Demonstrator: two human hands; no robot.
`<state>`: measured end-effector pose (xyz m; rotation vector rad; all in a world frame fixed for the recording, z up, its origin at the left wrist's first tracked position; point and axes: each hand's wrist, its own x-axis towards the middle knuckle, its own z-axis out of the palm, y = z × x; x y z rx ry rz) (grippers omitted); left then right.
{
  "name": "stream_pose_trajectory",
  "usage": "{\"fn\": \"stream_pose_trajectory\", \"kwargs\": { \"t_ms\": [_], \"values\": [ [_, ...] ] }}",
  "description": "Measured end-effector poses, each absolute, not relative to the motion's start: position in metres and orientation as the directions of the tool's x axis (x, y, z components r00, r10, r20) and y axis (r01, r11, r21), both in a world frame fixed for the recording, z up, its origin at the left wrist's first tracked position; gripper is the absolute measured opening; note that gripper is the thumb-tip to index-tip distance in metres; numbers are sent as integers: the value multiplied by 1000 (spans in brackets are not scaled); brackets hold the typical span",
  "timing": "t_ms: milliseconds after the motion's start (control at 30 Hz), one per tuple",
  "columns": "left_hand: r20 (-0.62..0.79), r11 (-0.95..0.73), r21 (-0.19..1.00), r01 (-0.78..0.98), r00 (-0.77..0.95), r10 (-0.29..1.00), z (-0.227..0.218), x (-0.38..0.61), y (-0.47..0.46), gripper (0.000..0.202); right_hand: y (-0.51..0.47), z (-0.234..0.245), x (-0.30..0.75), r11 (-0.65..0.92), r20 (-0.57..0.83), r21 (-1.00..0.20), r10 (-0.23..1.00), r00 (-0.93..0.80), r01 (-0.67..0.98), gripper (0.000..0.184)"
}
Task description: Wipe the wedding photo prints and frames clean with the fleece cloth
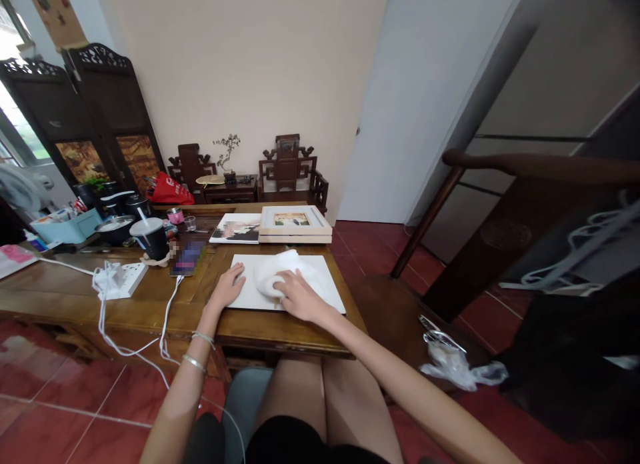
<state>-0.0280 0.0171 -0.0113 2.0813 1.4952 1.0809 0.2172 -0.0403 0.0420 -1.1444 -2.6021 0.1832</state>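
A white flat panel lies on the wooden table in front of me. My left hand rests flat on the panel's left edge, fingers stretched out. My right hand presses a crumpled white cloth onto the panel, fingers curled over the cloth. Behind the panel lie a light wooden picture frame and a loose photo print.
A phone, a white power strip with trailing cables, a black cup with a straw, bowls and a blue tub crowd the table's left. A wooden chair with a plastic bag stands at my right.
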Motion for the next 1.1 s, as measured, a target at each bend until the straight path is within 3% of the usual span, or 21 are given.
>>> {"fn": "stream_pose_trajectory", "kwargs": {
  "t_ms": [233, 367, 500, 600, 833, 1100],
  "values": [
    [450, -400, 750, 526, 36, 892, -1, -27, 13, 41, -6, 47, 153, 550, 191, -189, 833, -518, 814, 40],
    [479, -418, 802, 428, -41, 877, 3, -33, 12, 55, -30, 52, 127, 683, 184, -150, 730, -659, 715, 37],
    [472, -397, 813, 427, -83, 878, -1, -36, 13, 56, -60, 60, 139, 797, 157, -124, 604, -781, 591, 33],
    [455, -386, 782, 490, -25, 890, -6, -33, 11, 49, -67, 67, 165, 793, 130, -118, 609, -782, 598, 30],
    [425, -414, 656, 631, 145, 893, -6, -26, 5, 35, -16, 63, 189, 601, 143, -87, 797, -587, 794, 25],
    [420, -429, 565, 705, 202, 885, 1, -28, 3, 31, 43, 63, 118, 607, 171, -167, 794, -583, 777, 33]
  ]
}}
